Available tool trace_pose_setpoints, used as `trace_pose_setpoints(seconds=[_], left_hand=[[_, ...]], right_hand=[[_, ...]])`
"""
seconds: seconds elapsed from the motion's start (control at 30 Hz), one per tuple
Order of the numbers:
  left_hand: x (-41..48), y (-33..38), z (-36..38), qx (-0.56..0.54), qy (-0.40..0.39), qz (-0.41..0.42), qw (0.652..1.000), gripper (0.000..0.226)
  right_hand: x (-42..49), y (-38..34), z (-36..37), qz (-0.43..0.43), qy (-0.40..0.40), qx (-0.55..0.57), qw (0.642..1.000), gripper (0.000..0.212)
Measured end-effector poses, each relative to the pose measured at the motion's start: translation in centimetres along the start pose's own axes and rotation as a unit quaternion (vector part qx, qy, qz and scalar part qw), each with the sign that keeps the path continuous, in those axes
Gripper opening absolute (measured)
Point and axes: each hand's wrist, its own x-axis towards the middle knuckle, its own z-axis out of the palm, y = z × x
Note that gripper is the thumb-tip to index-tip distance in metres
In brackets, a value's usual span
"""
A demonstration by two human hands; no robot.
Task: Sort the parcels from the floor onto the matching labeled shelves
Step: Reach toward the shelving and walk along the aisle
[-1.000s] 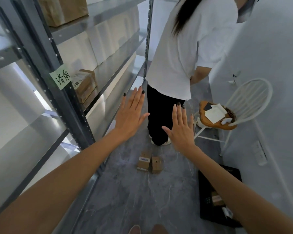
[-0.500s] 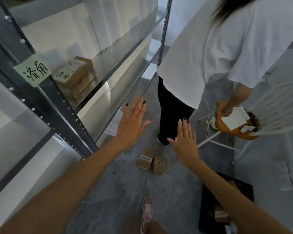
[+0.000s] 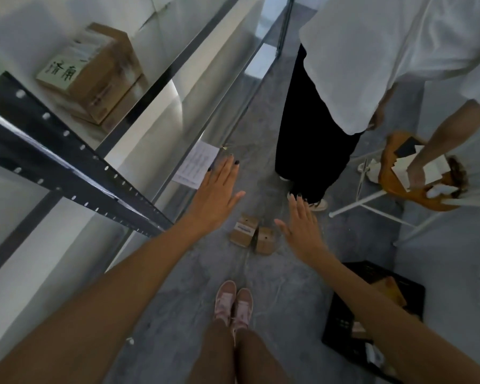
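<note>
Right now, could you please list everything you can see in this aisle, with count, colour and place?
Small parcels: two, brown cardboard, side by side on the floor, between the hands.
Box on shelf: one, brown with a handwritten white label, on the left rack.
Shelf rack: one, dark posts and grey shelves, along the left.
Paper sheet: one, white, printed, at the rack's lower edge.
Chair: one, white frame with an orange seat holding papers, right.
Crate: one, black, on the floor lower right; contents unclear.
Other person: one, white shirt and black trousers, standing ahead.
Shoes: two, pink, bottom centre.
Left hand: open, empty.
Right hand: open, empty.
</note>
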Motion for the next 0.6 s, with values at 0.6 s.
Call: trace_pose_setpoints(seconds=[0.6], left_hand=[[9.4, -12.3, 42.4, -0.167, -0.2, -0.145, 0.954, 0.057]], right_hand=[[22.1, 10.6, 35.2, 0.281, -0.166, 0.348, 0.879, 0.029]])
